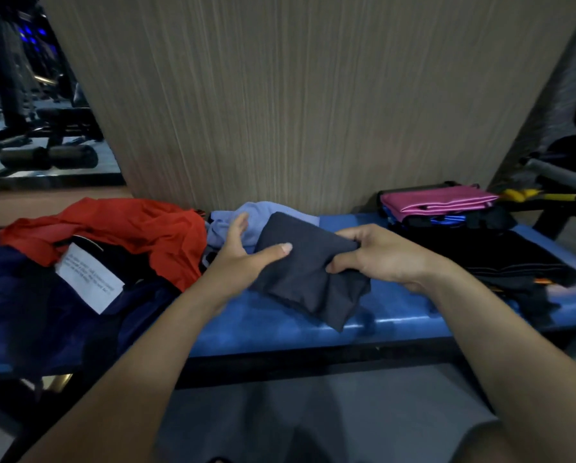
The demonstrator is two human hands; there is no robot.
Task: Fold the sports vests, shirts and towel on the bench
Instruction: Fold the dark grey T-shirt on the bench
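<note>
The blue padded tabletop (280, 324) runs across the view in front of a wood-grain panel (296, 95). On its left lies the largest mass, an unfolded heap: a navy garment (29, 295) with a white care label (89, 277) showing, and an orange-red shirt (129, 228) crumpled over it. Behind the middle sits a rumpled light blue garment (233, 222). On the right, dark clothes (513, 259) lie spread flat, and at the far right corner stands a finished stack topped by a folded pink piece (437, 200); whether that is the towel cannot be told.

In the middle, held just above the bare padding, is the dark grey garment (306, 269), already reduced to a small thick packet. Judging by that, the step in hand is the last fold or tidy-up of this one piece, with the heap on the left not yet dealt with. The next move likely calls for squaring the packet's loose lower corner, which hangs down toward the front edge, then setting it on or beside the stack at the right without letting the layers slip open.

The right hand (380, 259) grips the packet's right edge, fingers curled over the cloth and pinching it. The left hand (246, 255) is fairly wide open: its thumb lies straight across the packet's left edge, touching it, while its fingers reach up behind toward the light blue garment.
</note>
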